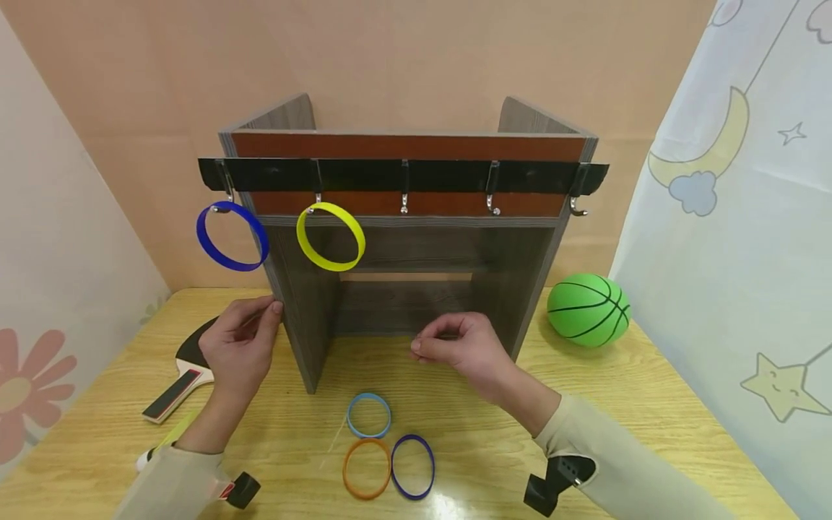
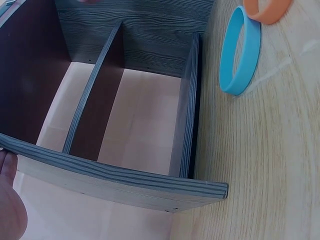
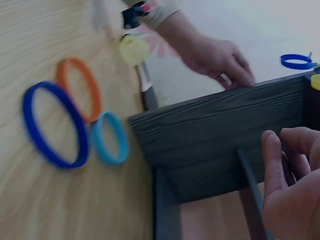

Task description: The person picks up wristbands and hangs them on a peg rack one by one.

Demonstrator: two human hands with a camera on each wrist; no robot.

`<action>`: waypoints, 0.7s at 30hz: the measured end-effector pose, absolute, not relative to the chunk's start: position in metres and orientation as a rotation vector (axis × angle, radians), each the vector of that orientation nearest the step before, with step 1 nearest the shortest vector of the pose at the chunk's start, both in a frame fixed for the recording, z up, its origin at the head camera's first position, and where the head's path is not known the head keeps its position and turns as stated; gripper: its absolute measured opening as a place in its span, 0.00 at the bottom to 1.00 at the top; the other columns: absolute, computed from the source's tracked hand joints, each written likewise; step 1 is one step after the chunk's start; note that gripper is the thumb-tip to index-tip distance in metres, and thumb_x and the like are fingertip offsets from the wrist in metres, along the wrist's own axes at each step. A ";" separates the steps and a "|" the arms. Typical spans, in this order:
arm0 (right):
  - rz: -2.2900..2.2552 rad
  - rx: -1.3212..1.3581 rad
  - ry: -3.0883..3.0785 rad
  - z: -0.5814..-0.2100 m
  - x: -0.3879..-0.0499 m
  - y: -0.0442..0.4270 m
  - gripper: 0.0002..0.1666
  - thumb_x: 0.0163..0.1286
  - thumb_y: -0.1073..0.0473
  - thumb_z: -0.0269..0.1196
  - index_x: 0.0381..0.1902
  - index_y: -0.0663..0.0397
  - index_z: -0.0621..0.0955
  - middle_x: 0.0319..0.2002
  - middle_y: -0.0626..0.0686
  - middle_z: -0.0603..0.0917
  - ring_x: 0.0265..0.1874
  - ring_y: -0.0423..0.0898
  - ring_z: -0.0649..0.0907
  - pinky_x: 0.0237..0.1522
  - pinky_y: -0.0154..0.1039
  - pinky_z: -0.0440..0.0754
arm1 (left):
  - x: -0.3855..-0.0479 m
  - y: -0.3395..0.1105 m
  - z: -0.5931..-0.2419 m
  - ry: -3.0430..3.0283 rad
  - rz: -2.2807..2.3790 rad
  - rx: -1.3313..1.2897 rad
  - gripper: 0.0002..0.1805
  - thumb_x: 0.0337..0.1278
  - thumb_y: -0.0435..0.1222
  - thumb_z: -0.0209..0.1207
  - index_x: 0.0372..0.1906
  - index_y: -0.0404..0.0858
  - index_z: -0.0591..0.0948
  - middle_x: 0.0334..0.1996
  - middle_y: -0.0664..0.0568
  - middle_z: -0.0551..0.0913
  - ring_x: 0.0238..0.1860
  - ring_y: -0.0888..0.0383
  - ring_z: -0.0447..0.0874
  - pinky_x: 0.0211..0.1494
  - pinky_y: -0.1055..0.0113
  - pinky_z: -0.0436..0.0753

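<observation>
My left hand [image 1: 240, 339] touches the front edge of the left side panel of a grey wooden shelf unit [image 1: 295, 310], its fingers bent against the outer side. In front of the lower opening, my right hand [image 1: 464, 347] hovers with thumb and fingers loosely curled; nothing shows in its grasp. Across the top runs a black hook rail [image 1: 364, 175]. From its leftmost hook hangs a blue wristband [image 1: 206, 242], and from the one beside it a yellow wristband [image 1: 357, 242]. Light blue [image 2: 247, 55], orange [image 3: 91, 95] and dark blue wristbands [image 3: 30, 117] lie together on the table.
A green ball [image 1: 588, 310] sits right of the shelf unit. On the left lie a table tennis bat [image 1: 178, 390] and a yellow object [image 1: 175, 430] partly behind the left forearm. Patterned sheets [image 1: 715, 267] flank the wooden table [image 1: 494, 440].
</observation>
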State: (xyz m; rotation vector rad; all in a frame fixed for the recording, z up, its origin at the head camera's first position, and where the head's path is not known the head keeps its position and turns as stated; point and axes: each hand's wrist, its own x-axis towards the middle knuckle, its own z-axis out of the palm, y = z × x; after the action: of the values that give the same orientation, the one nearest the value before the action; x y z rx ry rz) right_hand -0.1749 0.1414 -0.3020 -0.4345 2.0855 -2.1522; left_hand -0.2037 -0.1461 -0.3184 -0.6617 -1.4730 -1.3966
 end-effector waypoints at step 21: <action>-1.845 -0.372 2.102 -0.371 -0.159 0.169 0.10 0.58 0.69 0.66 0.36 0.74 0.80 0.30 0.58 0.84 0.32 0.54 0.85 0.37 0.47 0.84 | -0.203 -0.146 -0.318 -1.504 -1.379 -0.632 0.04 0.47 0.16 0.60 0.30 0.15 0.79 0.26 0.37 0.82 0.29 0.63 0.82 0.38 0.76 0.82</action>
State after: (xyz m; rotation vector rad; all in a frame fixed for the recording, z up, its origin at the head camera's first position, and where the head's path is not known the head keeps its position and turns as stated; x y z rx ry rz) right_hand -0.1592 0.1692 -0.3707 -0.3723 2.1019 -1.8448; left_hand -0.2026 -0.1456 -0.3179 -0.6320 -1.5040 -1.3793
